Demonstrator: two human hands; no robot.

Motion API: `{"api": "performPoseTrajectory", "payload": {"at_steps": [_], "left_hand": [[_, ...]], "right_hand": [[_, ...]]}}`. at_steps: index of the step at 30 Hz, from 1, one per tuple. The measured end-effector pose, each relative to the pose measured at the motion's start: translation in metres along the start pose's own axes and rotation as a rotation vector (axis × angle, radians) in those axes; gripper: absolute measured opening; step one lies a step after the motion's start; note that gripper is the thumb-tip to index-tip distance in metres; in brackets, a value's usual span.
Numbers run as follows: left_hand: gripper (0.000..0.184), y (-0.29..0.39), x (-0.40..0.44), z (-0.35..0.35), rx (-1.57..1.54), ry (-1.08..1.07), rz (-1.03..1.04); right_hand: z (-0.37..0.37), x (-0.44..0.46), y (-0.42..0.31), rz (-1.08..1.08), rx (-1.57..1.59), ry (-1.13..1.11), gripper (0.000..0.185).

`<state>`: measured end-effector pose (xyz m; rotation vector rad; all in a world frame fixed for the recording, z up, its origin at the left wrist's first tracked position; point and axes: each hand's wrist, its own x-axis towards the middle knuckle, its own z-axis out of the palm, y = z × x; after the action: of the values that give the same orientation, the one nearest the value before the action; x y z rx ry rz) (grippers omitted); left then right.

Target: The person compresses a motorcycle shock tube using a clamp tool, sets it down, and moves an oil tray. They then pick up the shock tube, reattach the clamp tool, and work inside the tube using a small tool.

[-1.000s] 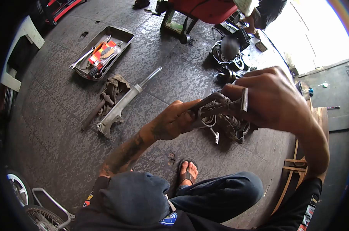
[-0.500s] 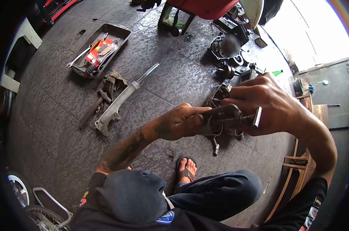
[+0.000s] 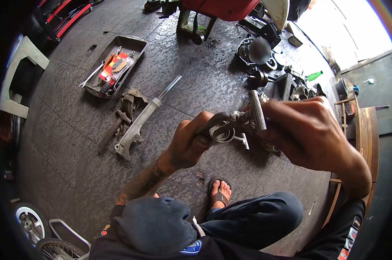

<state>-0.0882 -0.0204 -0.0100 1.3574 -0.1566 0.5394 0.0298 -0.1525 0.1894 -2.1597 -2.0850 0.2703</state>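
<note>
My left hand (image 3: 189, 141) is wrapped round a metal screw clamp (image 3: 222, 121), held in the air in front of me. A round metal cylinder (image 3: 222, 133) with an open, ringed end sits within the clamp's frame, beside my left fingers. On the clamp's right end, a T-bar handle (image 3: 257, 110) stands nearly upright. A second, smaller T-handle (image 3: 244, 141) sticks out below. My right hand (image 3: 319, 134) is just right of the upright bar, fingers bent and smeared by motion. Whether they touch the bar cannot be made out.
On the tiled floor lie a fork leg (image 3: 139, 123), a hammer (image 3: 113, 130) by a rag, and a metal tray (image 3: 137, 47) with wrenches and packets. Engine parts (image 3: 258, 78) are spread ahead at right. My sandalled foot (image 3: 220, 193) is below; a wooden bench (image 3: 367, 138) stands right.
The upright T-bar has turned and shifted left. My left hand has moved slightly left, and my right hand has drawn rightward and down from the clamp. The view has shifted slightly.
</note>
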Motion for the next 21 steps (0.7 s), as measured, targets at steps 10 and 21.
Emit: {"api": "performPoseTrajectory", "payload": {"at_steps": [10, 21], "left_hand": [[0.073, 0.0, -0.006, -0.005, -0.092, 0.003, -0.122], [0.052, -0.016, 0.0, -0.013, -0.025, -0.068, 0.196]], "right_hand": [[-0.006, 0.011, -0.009, -0.052, -0.154, -0.186, 0.028], [-0.008, 0.015, -0.011, -0.13, -0.217, -0.039, 0.022]]}}
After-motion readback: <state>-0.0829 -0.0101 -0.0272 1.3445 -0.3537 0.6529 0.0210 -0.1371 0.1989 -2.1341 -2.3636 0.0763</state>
